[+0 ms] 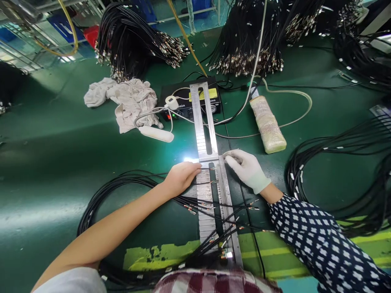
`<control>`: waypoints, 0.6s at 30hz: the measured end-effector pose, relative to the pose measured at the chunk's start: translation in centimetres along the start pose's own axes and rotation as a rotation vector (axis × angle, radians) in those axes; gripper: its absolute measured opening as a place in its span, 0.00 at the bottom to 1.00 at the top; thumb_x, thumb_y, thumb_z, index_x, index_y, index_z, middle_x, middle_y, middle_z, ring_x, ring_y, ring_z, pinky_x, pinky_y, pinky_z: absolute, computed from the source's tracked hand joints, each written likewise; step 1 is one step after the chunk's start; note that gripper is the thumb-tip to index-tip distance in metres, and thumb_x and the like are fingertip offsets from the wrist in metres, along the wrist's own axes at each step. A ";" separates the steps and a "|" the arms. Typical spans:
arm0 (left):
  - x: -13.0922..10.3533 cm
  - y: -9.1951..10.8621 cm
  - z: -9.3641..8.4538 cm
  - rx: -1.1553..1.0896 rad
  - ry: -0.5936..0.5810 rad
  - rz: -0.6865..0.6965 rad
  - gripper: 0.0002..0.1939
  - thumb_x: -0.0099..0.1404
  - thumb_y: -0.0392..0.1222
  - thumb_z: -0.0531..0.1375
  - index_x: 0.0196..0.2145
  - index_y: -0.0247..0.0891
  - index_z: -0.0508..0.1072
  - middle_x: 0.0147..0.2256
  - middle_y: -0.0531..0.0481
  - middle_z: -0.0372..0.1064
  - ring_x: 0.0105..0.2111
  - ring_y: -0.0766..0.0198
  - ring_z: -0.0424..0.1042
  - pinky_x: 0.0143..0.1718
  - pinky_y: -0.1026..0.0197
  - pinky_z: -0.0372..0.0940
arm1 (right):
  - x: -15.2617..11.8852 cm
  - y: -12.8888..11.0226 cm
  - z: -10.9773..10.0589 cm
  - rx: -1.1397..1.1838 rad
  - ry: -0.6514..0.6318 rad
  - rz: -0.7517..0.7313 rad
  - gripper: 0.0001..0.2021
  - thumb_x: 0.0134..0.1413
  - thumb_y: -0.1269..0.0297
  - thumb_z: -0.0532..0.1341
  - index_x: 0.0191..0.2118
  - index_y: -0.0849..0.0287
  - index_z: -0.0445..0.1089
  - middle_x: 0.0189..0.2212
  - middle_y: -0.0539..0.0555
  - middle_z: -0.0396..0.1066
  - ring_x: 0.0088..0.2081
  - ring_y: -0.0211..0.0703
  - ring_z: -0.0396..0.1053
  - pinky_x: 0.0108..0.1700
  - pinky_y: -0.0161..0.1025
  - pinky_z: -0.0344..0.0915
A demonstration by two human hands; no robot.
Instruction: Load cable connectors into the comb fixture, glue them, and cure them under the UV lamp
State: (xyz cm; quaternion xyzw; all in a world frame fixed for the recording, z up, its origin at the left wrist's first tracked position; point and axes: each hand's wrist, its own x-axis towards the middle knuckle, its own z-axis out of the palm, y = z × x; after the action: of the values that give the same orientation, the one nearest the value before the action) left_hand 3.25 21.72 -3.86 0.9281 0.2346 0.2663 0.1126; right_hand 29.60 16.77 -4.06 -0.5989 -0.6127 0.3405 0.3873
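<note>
My left hand [182, 177] is bare and pinches a black cable [205, 168] over the slotted metal fixture [206, 224]. The cable's end lies across the fixture's long slot, and a second cable is laid just below it. In a white glove, my right hand [244, 167] has its fingers curled together at the fixture's right edge. What its fingertips grip is too small to make out. A narrower slotted metal plate [199, 126] extends from the fixture's far end. Several loose cable ends with metal connectors [191, 209] lie across the fixture's near part.
Behind the fixture is a black control box [183, 109] with lit indicators. White cloths [134, 99] lie left of it, a wrapped block [269, 124] right. Large cable bundles [244, 36] cover the back. Coiled cables [297, 171] lie at the right. Bright light glares beside my left hand.
</note>
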 end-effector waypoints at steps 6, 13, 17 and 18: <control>-1.4 1.2 -0.8 0.279 -0.038 0.000 0.12 0.71 0.34 0.54 0.47 0.37 0.75 0.40 0.43 0.66 0.39 0.60 0.60 0.37 0.58 0.55 | 0.0 0.2 0.0 0.012 -0.005 -0.003 0.12 0.63 0.58 0.57 0.42 0.56 0.75 0.41 0.50 0.75 0.43 0.41 0.73 0.47 0.39 0.69; -2.7 2.3 -1.6 0.087 -0.234 -0.131 0.18 0.74 0.37 0.51 0.59 0.34 0.64 0.39 0.47 0.66 0.37 0.63 0.59 0.37 0.60 0.54 | -0.1 0.2 0.1 0.028 -0.002 0.014 0.13 0.62 0.57 0.57 0.42 0.57 0.75 0.41 0.50 0.75 0.43 0.40 0.73 0.48 0.40 0.69; -3.0 2.3 -2.4 -0.178 -0.302 -0.211 0.15 0.72 0.39 0.55 0.55 0.36 0.64 0.40 0.49 0.66 0.40 0.64 0.63 0.43 0.59 0.58 | -1.1 -0.1 -0.5 0.074 -0.041 0.010 0.14 0.63 0.57 0.57 0.42 0.59 0.75 0.41 0.52 0.75 0.43 0.39 0.73 0.48 0.37 0.69; -3.1 2.4 -2.4 -0.242 -0.279 -0.224 0.12 0.72 0.37 0.55 0.52 0.36 0.65 0.39 0.48 0.66 0.40 0.65 0.63 0.43 0.61 0.59 | -1.3 -0.1 -0.6 0.079 -0.049 0.013 0.14 0.63 0.57 0.57 0.42 0.60 0.75 0.41 0.52 0.75 0.43 0.38 0.73 0.48 0.37 0.69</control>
State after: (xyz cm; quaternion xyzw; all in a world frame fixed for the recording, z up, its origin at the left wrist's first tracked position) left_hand 0.46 18.34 -2.44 0.9038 0.2848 0.1471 0.2837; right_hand 30.04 15.39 -3.75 -0.5786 -0.6043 0.3815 0.3930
